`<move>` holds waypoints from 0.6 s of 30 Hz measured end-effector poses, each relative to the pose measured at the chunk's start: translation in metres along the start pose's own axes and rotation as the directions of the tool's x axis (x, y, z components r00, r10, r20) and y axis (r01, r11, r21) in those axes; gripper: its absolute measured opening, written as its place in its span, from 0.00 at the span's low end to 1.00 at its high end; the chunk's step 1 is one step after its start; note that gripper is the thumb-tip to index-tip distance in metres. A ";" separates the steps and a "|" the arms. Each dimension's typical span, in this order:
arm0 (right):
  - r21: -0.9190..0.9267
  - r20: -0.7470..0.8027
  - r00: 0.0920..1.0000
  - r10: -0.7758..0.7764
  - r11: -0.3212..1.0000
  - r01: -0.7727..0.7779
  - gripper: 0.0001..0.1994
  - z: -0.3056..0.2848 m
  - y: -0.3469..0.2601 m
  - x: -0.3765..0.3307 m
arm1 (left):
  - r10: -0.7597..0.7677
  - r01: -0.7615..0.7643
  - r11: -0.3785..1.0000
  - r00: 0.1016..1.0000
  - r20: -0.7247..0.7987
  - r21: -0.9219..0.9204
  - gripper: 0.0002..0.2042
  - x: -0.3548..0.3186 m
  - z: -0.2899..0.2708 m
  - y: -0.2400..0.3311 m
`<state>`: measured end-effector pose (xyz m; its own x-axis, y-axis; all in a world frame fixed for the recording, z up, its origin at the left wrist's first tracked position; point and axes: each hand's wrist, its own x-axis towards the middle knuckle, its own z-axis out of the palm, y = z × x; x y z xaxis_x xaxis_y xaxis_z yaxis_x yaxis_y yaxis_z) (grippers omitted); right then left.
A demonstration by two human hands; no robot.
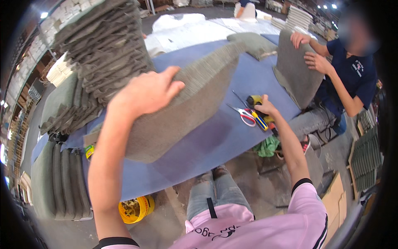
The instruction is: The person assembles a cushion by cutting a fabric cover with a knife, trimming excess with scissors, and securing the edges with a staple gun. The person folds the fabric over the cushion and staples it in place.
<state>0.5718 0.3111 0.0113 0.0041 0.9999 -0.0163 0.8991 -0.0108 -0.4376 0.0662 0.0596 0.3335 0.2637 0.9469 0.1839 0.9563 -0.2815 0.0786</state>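
Gripping the cushion [186,103] on the tabletop [224,141], left hand [145,93] steadies; right hand [265,108], beside the cushion, clasps a yellow tool [259,118] near scissors [244,114].

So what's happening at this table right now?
The person's left hand grips the top edge of a grey fabric-covered cushion tilted up on the blue table. Their right hand rests on a yellow and black tool beside red-handled scissors. Across the table, a co-worker in dark blue holds another grey cushion upright.
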 end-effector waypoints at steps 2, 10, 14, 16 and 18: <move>0.150 0.028 1.000 0.006 0.989 -0.010 0.41 -0.023 -0.038 0.010 | -0.019 0.018 0.999 0.999 0.043 0.027 0.29 -0.002 0.003 0.000; 0.956 -0.266 0.951 -0.156 0.082 0.280 0.21 -0.093 -0.224 -0.209 | -0.110 0.111 0.994 0.988 0.109 0.001 0.27 -0.021 -0.008 0.012; 0.961 -0.122 0.954 -0.275 0.208 0.183 0.16 -0.079 -0.280 -0.305 | -0.067 0.064 0.997 0.996 0.051 0.050 0.26 -0.029 -0.010 0.016; 0.829 -0.292 0.889 -0.353 0.370 0.419 0.12 -0.050 -0.293 -0.308 | -0.025 0.023 0.998 0.999 0.043 0.062 0.26 -0.024 -0.004 0.019; 0.657 -0.433 0.785 -0.443 0.440 0.612 0.09 -0.034 -0.311 -0.302 | -0.013 0.011 0.999 0.999 0.046 0.049 0.26 -0.023 0.000 0.022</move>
<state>0.3058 0.0126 0.1833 -0.2059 0.7950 0.5706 0.1107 0.5983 -0.7936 0.0817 0.0318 0.3309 0.2563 0.9568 0.1377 0.9643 -0.2629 0.0324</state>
